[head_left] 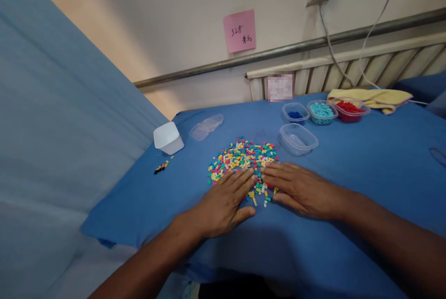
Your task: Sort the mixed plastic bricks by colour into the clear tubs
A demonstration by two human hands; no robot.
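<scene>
From here I see a wide surface under a plain blue cloth (139, 208). Mid-surface, loose heap of small multicoloured pieces (240, 152). Left: white plastic tub (169, 137), a few black, orange and yellow bits (162, 167) near it, clear plastic lids (207, 126). Right: four clear rounded plastic tubs (298, 152), three in a row, one nearer; rumpled yellow cloth (378, 96) behind.

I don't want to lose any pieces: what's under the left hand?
Small coloured pieces show beyond the left hand and beside it; whatever lies directly beneath is covered, so I can't tell.
</scene>
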